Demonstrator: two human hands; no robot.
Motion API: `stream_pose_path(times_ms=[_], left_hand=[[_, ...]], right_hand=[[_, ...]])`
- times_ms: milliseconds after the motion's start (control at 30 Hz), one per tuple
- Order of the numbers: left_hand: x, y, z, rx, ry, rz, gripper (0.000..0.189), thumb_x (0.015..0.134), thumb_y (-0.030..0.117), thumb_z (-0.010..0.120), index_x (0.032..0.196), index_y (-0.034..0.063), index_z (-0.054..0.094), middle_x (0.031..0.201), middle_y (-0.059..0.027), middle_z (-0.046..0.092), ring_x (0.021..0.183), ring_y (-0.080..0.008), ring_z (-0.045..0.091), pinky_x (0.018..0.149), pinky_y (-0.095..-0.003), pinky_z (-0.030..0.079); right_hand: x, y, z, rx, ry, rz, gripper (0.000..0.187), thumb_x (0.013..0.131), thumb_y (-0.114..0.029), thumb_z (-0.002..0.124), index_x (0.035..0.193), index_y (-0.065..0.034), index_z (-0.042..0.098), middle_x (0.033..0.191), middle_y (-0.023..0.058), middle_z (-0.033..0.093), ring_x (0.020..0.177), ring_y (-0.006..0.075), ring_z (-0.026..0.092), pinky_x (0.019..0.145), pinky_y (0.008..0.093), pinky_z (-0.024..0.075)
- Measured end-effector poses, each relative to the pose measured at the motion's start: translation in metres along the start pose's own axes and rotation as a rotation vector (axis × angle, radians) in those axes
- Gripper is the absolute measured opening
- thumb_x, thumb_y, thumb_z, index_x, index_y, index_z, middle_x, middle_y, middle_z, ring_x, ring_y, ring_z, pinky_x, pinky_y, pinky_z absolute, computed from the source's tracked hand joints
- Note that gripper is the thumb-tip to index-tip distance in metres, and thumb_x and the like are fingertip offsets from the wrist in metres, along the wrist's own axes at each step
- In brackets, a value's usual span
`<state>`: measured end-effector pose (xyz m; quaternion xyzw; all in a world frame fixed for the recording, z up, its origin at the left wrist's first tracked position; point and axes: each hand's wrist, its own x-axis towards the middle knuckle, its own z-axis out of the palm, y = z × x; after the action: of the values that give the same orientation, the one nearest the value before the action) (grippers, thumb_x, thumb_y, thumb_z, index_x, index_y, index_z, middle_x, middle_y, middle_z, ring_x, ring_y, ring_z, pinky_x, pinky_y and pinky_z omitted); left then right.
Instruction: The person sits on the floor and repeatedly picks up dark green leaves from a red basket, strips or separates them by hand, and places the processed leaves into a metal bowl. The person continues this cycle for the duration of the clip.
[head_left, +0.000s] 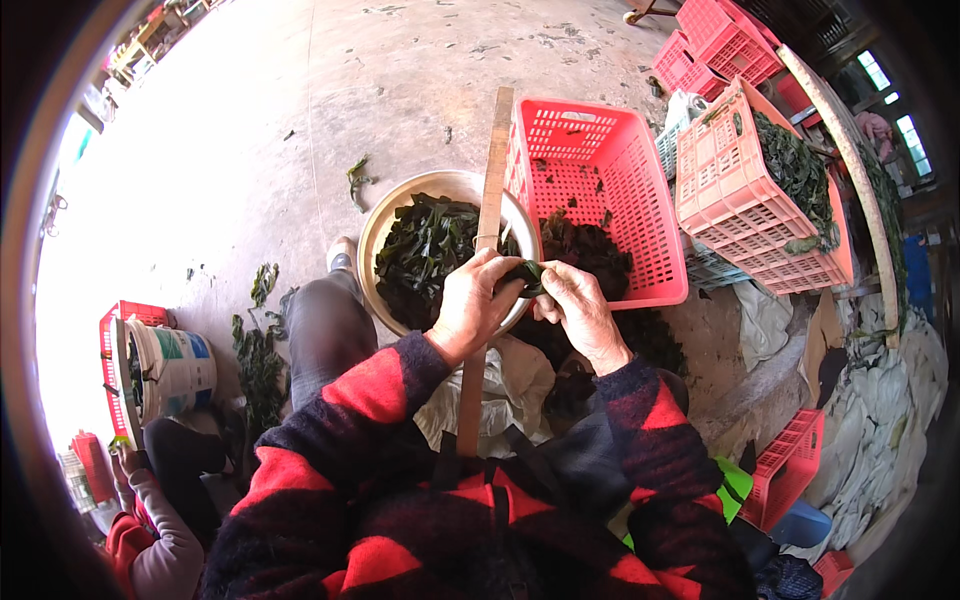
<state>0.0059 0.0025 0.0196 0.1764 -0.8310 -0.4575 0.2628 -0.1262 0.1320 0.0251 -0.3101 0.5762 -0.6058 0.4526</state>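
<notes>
My left hand and my right hand pinch a dark green strip of seaweed between them. The strip looks folded or bunched, and its full length is hidden by my fingers. Beneath my left wrist runs a narrow wooden board, which spans a round metal basin. Glossy seaweed leaves fill much of that basin. Just right of it, a pink plastic crate holds a darker heap of seaweed at its near end.
Right of me, an orange crate full of seaweed stands on other crates, near a long pole. Seaweed scraps lie on the concrete floor. Another person sits at lower left beside a white bucket.
</notes>
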Motion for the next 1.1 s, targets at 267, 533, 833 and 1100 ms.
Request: stream_pose_path(times_ms=[267,533,833,1100], left_hand=[[0.003,-0.007,-0.01,0.258,0.05,0.119,0.018,0.078,0.005,0.065,0.094,0.0066,0.072,0.079,-0.0103,0.062,0.073,-0.0313,0.064,0.067,-0.0375,0.053],[0.006,-0.012,-0.021,0.233,0.146,0.122,0.012,0.076,0.004,0.062,0.087,0.0051,0.069,0.075,-0.0109,0.061,0.067,-0.0318,0.063,0.06,-0.0382,0.052],[0.011,-0.029,-0.046,0.117,0.183,0.013,0.013,0.076,0.001,0.058,0.085,-0.0002,0.067,0.078,-0.0162,0.063,0.072,-0.0337,0.064,0.067,-0.0359,0.052],[0.001,-0.059,-0.043,-0.481,-0.054,-0.443,0.017,0.086,0.002,0.052,0.098,-0.0017,0.063,0.085,-0.0095,0.066,0.076,-0.0175,0.068,0.066,-0.0278,0.054]], right_hand=[[0.0,0.0,-0.006,-0.067,0.016,0.046,0.036,0.104,-0.032,0.045,0.113,0.0008,0.059,0.07,0.0005,0.054,0.057,0.005,0.047,0.054,0.0195,0.0389],[0.002,-0.001,-0.007,-0.272,0.014,0.052,0.025,0.099,-0.014,0.049,0.115,0.0023,0.059,0.074,0.0005,0.057,0.058,0.0043,0.047,0.053,0.019,0.0399],[0.001,0.0,-0.014,-0.513,0.076,-0.174,0.012,0.094,-0.004,0.057,0.099,0.003,0.065,0.069,-0.006,0.05,0.061,0.0016,0.041,0.052,0.0198,0.0337],[0.008,0.017,-0.011,-0.54,0.059,-0.111,0.013,0.093,-0.007,0.06,0.098,0.0036,0.066,0.072,-0.0017,0.058,0.065,0.0035,0.047,0.056,0.0216,0.0397]])
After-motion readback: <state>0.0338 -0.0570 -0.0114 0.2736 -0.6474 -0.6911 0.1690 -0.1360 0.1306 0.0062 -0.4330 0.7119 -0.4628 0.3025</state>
